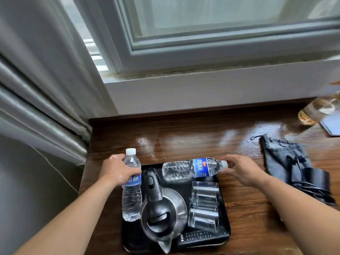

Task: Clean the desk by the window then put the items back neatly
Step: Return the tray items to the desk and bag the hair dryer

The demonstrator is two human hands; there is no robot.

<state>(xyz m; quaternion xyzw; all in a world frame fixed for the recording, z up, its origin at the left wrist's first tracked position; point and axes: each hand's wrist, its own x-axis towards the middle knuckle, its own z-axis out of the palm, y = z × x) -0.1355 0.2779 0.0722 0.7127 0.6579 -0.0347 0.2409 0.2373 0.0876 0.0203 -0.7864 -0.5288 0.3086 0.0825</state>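
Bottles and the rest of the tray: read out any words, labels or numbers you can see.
Sideways bottle: blue label, large white Chinese characters, too blurred to quote.
Upright bottle: same label, partly covered by the left hand.
Remote: button marks too small to read.
No other text.

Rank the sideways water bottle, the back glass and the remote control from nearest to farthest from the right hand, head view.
1. Sideways water bottle: over the tray's back, cap in the right hand's grip.
2. Back glass: on the tray, just under that bottle.
3. Remote control: at the tray's front edge, farthest.
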